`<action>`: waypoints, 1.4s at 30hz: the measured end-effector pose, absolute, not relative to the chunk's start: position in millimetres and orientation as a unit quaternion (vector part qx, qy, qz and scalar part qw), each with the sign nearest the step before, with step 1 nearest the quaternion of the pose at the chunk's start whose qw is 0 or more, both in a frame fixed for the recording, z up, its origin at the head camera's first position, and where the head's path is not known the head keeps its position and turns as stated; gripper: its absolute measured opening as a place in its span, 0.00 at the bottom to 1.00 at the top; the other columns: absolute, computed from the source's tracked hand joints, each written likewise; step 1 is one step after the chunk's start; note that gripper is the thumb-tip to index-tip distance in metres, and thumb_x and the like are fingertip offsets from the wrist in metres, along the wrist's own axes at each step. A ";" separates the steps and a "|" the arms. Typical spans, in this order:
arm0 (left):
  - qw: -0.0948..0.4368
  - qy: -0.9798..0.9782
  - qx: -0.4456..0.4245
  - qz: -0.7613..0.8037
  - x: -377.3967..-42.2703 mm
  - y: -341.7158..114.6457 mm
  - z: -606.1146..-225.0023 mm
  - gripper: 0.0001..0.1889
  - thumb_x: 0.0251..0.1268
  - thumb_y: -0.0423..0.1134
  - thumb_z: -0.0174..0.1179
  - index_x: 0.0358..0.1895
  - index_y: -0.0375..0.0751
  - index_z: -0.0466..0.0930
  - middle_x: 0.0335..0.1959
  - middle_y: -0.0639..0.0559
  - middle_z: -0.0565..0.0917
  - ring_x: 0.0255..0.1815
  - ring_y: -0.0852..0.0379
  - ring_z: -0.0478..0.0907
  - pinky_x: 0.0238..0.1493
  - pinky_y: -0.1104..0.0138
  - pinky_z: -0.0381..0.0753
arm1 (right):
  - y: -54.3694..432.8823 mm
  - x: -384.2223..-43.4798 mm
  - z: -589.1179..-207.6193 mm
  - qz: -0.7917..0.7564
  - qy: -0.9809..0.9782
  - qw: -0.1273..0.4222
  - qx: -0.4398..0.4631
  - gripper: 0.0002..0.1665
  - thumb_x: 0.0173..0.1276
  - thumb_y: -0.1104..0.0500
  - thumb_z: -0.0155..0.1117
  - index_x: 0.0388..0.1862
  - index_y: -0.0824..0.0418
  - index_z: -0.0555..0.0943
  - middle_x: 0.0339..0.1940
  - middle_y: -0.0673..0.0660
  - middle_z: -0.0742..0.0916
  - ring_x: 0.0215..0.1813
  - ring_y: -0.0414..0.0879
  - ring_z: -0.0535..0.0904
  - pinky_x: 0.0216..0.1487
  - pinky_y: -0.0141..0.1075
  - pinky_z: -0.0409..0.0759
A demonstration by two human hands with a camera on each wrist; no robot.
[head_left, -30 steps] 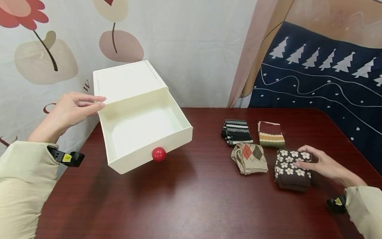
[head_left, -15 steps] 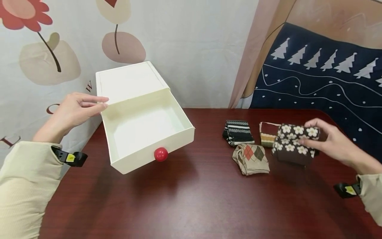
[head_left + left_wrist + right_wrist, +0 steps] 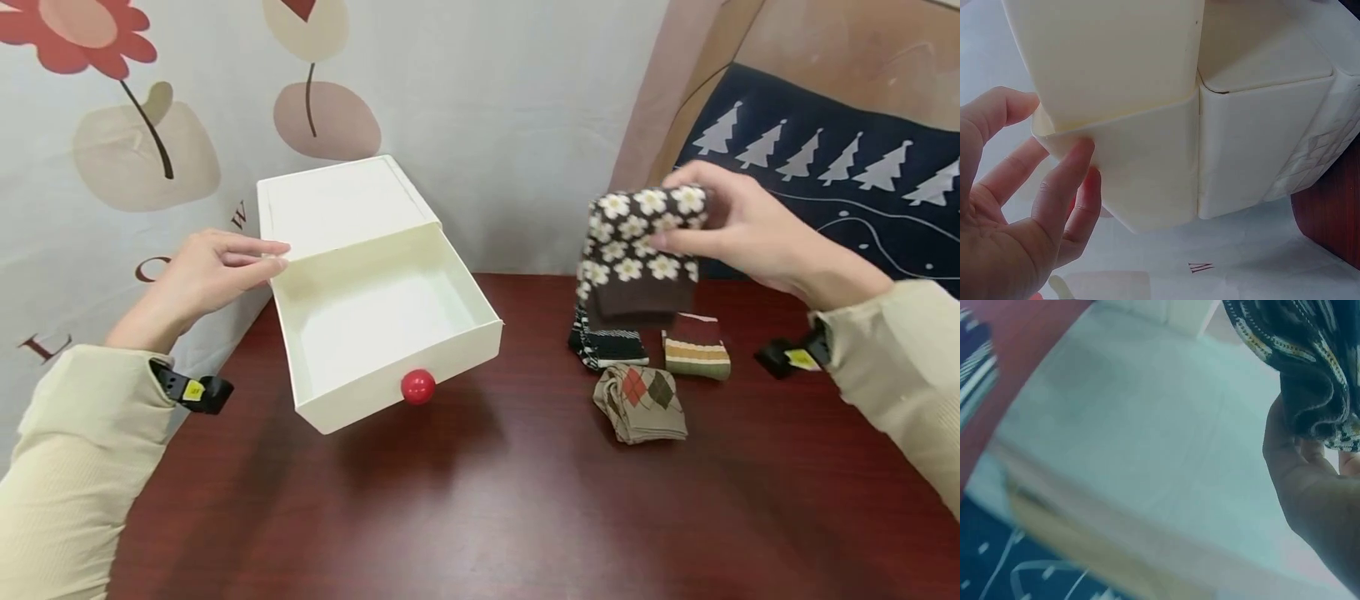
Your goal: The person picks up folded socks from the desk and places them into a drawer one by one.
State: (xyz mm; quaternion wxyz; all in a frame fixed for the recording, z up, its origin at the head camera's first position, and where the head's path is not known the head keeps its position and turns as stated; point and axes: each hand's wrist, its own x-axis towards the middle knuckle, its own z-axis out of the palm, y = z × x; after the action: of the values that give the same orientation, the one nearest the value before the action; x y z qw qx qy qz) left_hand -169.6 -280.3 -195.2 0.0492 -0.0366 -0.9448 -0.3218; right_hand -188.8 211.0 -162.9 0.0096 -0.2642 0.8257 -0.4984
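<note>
My right hand [image 3: 757, 229] holds a folded pair of dark brown socks [image 3: 630, 258] with white flowers, raised above the table. The thumb lies across their front. In the right wrist view, the bundle [image 3: 1310, 369] hangs from my fingers. At the left stands a white casing [image 3: 341, 200] with its drawer [image 3: 397, 362] pulled out; no items show inside. A red knob [image 3: 417, 387] is on the drawer's front. My left hand [image 3: 206, 279] pinches the casing's front edge; in the left wrist view, thumb and fingers [image 3: 1063, 181] lie on either side of that rim [image 3: 1129, 115].
Below the raised pair, black-and-white patterned socks [image 3: 611, 348] lie partly hidden on the dark red table [image 3: 480, 517]. Striped socks [image 3: 696, 346] and beige argyle socks [image 3: 641, 404] lie beside them. A pale printed curtain [image 3: 510, 125] hangs behind.
My right hand has lifted the flowered socks off the table and carried them up and to the left, over the other socks. My left hand keeps its hold on the casing.
</note>
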 end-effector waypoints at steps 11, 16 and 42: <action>0.045 -0.943 -0.039 -0.328 -172.5 -273.1 -195.0 0.25 0.58 0.49 0.56 0.55 0.37 0.74 0.52 0.37 0.73 0.31 0.76 0.74 0.43 0.60 0.68 | 89.2 -216.2 -129.2 -0.510 0.806 0.067 -0.294 0.20 0.54 0.66 0.65 0.44 0.60 0.70 0.47 0.60 0.77 0.46 0.51 0.77 0.41 0.39 0.77; 0.048 -0.944 -0.049 -0.324 -177.4 -268.0 -195.9 0.24 0.58 0.48 0.56 0.54 0.36 0.74 0.54 0.39 0.71 0.37 0.73 0.72 0.41 0.62 0.69 | 42.1 -222.6 -132.2 -0.497 0.807 0.108 -0.301 0.21 0.52 0.65 0.67 0.43 0.61 0.71 0.44 0.59 0.79 0.42 0.49 0.78 0.39 0.36 0.77; 0.065 -0.944 -0.069 -0.317 -174.5 -263.7 -199.7 0.22 0.58 0.46 0.57 0.52 0.33 0.75 0.54 0.36 0.70 0.49 0.40 0.72 0.33 0.75 0.70 | -41.4 -203.6 -181.2 -0.355 0.840 0.301 -0.278 0.23 0.54 0.64 0.66 0.48 0.59 0.68 0.43 0.56 0.75 0.42 0.45 0.76 0.38 0.38 0.76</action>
State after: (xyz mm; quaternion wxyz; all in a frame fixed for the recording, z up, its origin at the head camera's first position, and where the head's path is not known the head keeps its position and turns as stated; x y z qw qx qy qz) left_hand -174.5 -263.7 -199.7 0.0647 -0.0688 -0.9438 -0.3168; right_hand -203.6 -41.4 -181.2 0.3013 -0.2777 0.8403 -0.3549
